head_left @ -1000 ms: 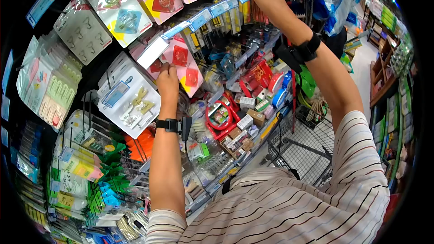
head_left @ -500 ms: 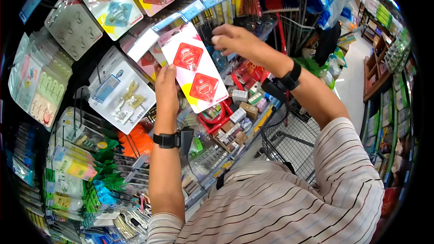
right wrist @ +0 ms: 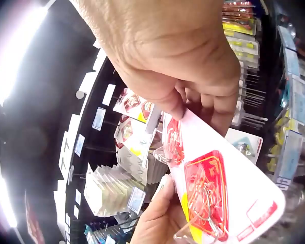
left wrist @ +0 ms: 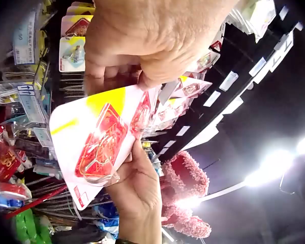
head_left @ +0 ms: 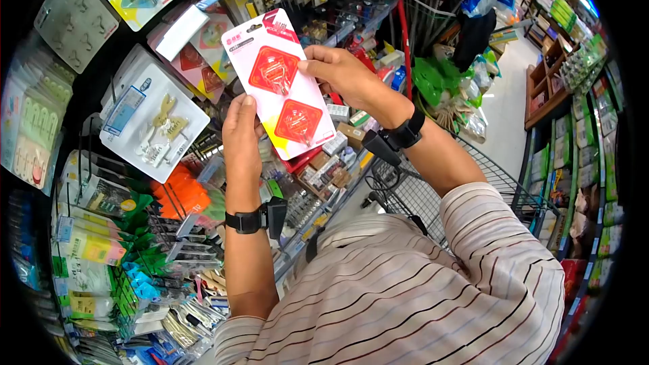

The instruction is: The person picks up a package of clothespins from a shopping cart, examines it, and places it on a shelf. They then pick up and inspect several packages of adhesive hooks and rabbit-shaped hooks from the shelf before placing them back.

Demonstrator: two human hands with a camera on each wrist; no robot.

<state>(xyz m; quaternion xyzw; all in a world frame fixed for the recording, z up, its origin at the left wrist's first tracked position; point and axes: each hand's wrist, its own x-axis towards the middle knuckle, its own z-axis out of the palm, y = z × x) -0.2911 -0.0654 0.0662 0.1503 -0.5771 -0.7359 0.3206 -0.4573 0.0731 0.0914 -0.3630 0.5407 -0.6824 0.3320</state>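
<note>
A pink and white card pack with two red diamond-shaped hooks [head_left: 279,88] is held up between both hands in the head view. The left hand [head_left: 241,136] pinches its lower left edge, thumb on the front. On its upper right edge the right hand [head_left: 348,81] has thumb and fingers closed. The left wrist view shows the pack [left wrist: 99,137] tilted, with the left hand [left wrist: 147,40] above and the right hand [left wrist: 137,198] below. From the right wrist, the pack [right wrist: 218,188] lies under the right hand [right wrist: 168,56].
Hook packs [head_left: 159,128] hang on the rack at the left, beside blue price tags [head_left: 125,109]. Small boxes [head_left: 324,169] fill a lower shelf. A wire shopping cart [head_left: 433,196] stands at the right front, near the aisle floor [head_left: 507,108].
The left hand has brought the pack away from the rack and turned its front to the head camera. The right hand has come down from the upper right and taken the pack's edge.
</note>
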